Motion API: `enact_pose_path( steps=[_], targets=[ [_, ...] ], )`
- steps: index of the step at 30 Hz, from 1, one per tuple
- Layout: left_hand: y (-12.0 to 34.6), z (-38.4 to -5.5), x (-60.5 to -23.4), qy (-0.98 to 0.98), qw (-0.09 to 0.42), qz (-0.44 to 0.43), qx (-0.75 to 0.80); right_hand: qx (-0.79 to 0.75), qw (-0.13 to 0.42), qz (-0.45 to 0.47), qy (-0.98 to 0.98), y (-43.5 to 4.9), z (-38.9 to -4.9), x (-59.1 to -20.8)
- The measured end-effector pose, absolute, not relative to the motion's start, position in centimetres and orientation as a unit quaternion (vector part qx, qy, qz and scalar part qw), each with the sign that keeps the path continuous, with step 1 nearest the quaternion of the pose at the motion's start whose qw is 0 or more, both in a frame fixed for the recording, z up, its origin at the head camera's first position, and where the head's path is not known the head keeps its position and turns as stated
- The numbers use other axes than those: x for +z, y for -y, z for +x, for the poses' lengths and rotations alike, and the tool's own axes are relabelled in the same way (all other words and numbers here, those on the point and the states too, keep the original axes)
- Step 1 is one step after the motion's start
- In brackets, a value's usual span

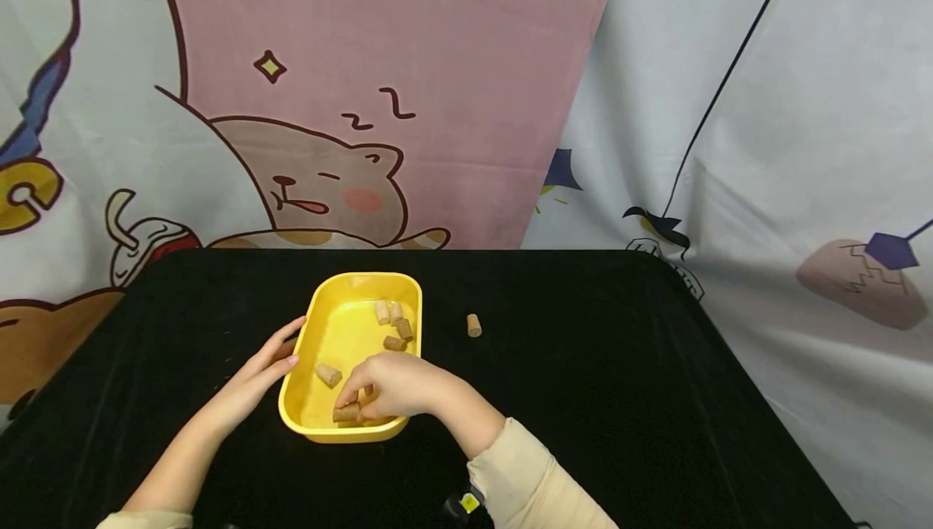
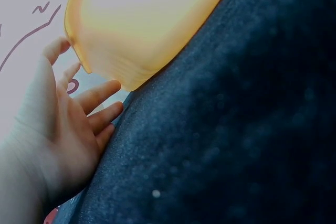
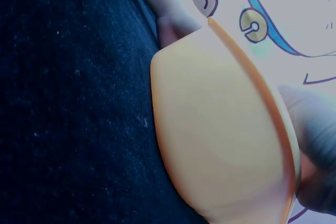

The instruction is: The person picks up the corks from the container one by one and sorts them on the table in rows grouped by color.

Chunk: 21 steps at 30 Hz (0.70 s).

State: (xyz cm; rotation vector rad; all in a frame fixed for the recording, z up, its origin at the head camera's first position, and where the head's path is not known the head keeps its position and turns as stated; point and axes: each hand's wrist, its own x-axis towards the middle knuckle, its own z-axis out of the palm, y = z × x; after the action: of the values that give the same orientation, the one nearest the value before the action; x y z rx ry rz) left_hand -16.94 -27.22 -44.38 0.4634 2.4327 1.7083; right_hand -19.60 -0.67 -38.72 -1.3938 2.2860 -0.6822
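Observation:
A yellow plastic tray [image 1: 342, 290] sits on the black tabletop, with several cork stoppers inside it. My left hand [image 1: 255, 379] touches the tray's left side with its fingers extended; the left wrist view shows these fingers [image 2: 100, 95] fairly straight against the wall. Reaching over the near right rim, my right hand [image 1: 401, 383] pinches a cork stopper [image 1: 346, 413] low in the tray's near end. Another cork [image 1: 329, 374] lies left of that hand. The tray wall [image 3: 220, 119] hides the right fingertips in the right wrist view.
Several corks, among them a darker one [image 1: 394, 343], gather at the tray's far right. One lone cork [image 1: 474, 326] lies on the black cloth [image 1: 583, 399] to the right of the tray. A printed cartoon curtain [image 1: 466, 67] hangs behind the table.

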Motion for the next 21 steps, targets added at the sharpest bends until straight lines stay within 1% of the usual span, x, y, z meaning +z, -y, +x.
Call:
enact_pose_path(
  steps=[7, 15, 21],
  targets=[
    [27.2, -17.0, -44.4, -0.81, 0.067, 0.147, 0.564, -0.273, 0.144, -0.513, -0.801, 0.0, -19.4, -38.7],
    [27.2, -17.0, -44.3, -0.808, 0.067, 0.149, 0.567, -0.31, 0.097, -0.496, -0.805, -1.1, -19.0, -38.3],
    [27.2, -17.0, -44.4, -0.807, 0.064, 0.154, 0.566, -0.355, 0.082, -0.474, -0.802, -2.4, -18.8, -38.0]
  ],
)
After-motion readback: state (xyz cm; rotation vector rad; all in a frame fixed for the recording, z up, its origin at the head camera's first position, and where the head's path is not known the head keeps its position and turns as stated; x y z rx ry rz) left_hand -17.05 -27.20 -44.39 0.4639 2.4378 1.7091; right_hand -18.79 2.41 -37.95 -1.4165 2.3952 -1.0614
